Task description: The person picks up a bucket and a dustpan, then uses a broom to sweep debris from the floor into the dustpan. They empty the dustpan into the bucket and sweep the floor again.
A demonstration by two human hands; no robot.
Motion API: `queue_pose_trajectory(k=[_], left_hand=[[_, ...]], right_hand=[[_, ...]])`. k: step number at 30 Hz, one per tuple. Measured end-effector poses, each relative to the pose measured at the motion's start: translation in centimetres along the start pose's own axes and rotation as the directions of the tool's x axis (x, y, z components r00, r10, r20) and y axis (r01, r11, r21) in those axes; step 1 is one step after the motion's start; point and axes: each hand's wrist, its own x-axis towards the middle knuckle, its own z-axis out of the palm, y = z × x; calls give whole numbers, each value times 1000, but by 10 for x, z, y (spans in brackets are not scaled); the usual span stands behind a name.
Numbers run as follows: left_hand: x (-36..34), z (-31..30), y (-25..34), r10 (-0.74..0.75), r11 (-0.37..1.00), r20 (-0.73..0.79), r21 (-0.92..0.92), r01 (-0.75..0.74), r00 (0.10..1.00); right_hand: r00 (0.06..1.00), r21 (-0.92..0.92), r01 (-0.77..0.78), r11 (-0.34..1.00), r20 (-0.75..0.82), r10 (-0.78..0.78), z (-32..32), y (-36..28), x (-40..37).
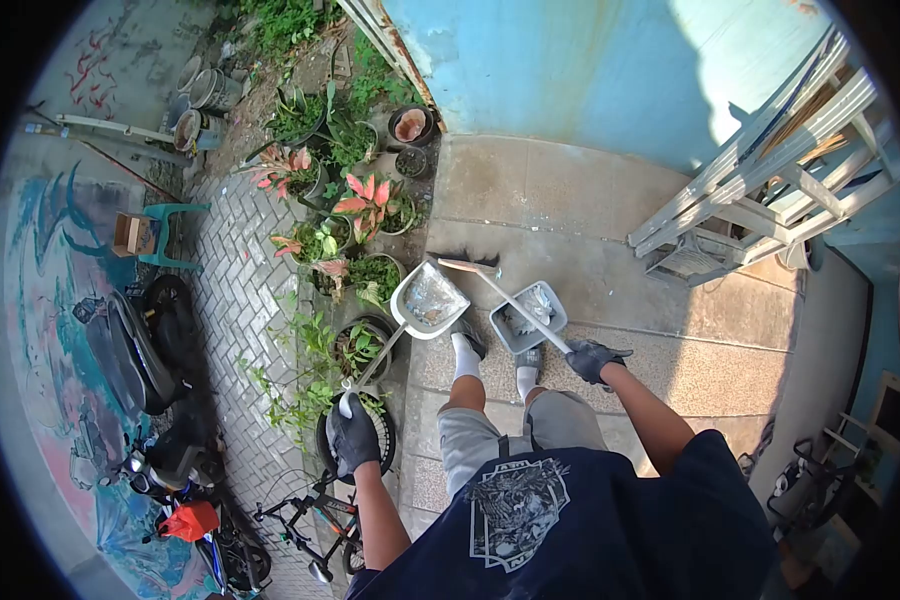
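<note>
My left hand [352, 432], in a dark glove, is closed round the end of the long handle of a white dustpan [429, 300]. The pan lies low by my foot with bits of debris in it. My right hand [595, 361], also gloved, grips the handle of a broom [465, 264]. The broom's dark bristles rest on the paving just beyond the dustpan. Its handle crosses above a grey bin [526, 338] that holds some light-coloured rubbish and stands in front of my other foot.
Potted plants [365, 204] line the left edge of the paving. A bicycle [320, 520] stands at the lower left, with motorcycles [135, 360] further left. White wooden frames [770, 190] lean at the upper right. A blue wall [560, 80] closes the far side.
</note>
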Motion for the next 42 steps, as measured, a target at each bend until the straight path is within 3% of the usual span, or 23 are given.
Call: queue_pose_trajectory(k=[2,4,7,9,12,13,14,17,19,20,22,25,27,29,31,32,33,35,38,40,42], left_hand=[[6,1,4,125,992,-46,-3,-125,991],[12,2,11,156,988,-30,-8,-156,987],[21,10,27,227,974,-26,36,-226,974],[32,22,30,279,960,-32,12,-279,960],[41,34,40,307,952,-35,18,-307,951],[42,35,45,305,952,-10,38,-305,952],[43,30,49,227,969,113,75,-236,967],[37,24,55,227,968,137,78,-239,964],[36,26,48,225,971,111,53,-232,968],[37,28,42,217,975,90,38,-221,972],[31,19,47,197,979,89,30,-200,976],[25,13,46,173,984,67,19,-175,983],[24,11,42,154,988,71,-19,-153,985],[24,10,39,158,987,71,-24,-157,985],[23,7,35,162,987,67,-28,-160,985],[23,6,33,146,989,72,-49,-143,987],[23,7,32,133,989,77,-73,-127,988],[25,7,27,137,990,71,-46,-134,988],[21,4,29,125,992,57,-12,-125,990],[20,6,27,104,995,44,-12,-103,994],[23,14,17,206,977,-83,-45,-210,975]], right_hand=[[992,234,-112,966,-22,121,3,14,-21],[981,314,-137,939,-88,173,-8,16,-35],[906,298,-144,943,-344,247,-16,26,-29],[860,315,-202,927,-396,322,0,47,17],[864,387,-240,890,-332,378,36,66,100],[878,422,-255,870,-275,391,34,45,89],[891,457,-270,848,-216,400,29,13,74],[903,459,-192,867,-263,339,62,-1,71],[962,767,-125,630,-63,267,51,-12,36],[961,770,-124,626,-64,268,54,-10,32],[972,895,12,446,-114,203,62,-1,18],[976,947,-10,320,-60,209,54,11,-11],[957,941,-2,339,-97,274,60,29,-6],[872,855,-85,512,-185,454,47,38,-7],[675,457,-164,874,-594,437,77,94,52],[720,580,-224,784,-444,534,72,100,66],[719,580,-222,784,-446,534,65,99,77],[839,829,-231,509,-96,536,59,90,95],[852,717,-177,675,-231,469,100,70,131],[852,700,-112,705,-297,431,75,12,88],[948,896,-126,425,-18,319,63,-23,65]])
